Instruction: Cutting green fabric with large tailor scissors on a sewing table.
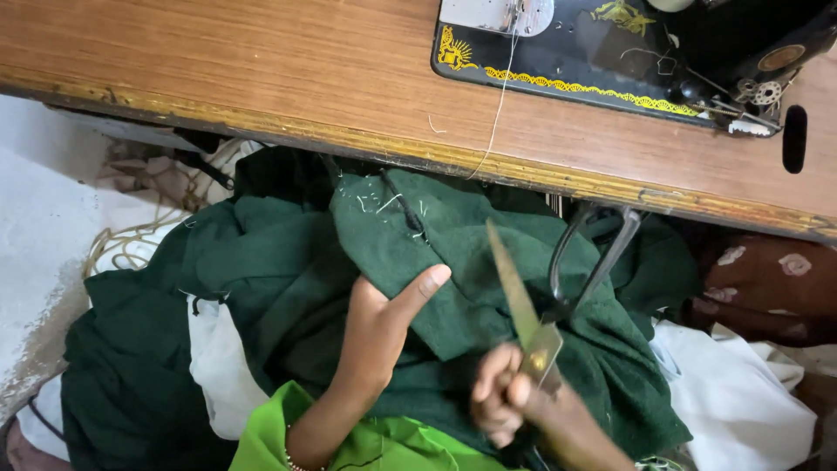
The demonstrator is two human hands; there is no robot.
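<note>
My left hand (384, 327) rests flat on a heap of dark green cloth (410, 244) in my lap, thumb stretched out to the right. Beside it my right hand (510, 397) grips a pair of large metal scissors (527, 310), blade pointing up and slightly left above the cloth. The hand and blade are blurred. My bright green sleeve (349, 440) shows at the bottom.
A wooden sewing table (261, 70) spans the top, with a black sewing machine (610, 44) with yellow ornament at the right and a thread hanging over the edge. White cloth (741, 388) lies right, cord (131, 240) on the left floor, brown patterned fabric (767, 279) far right.
</note>
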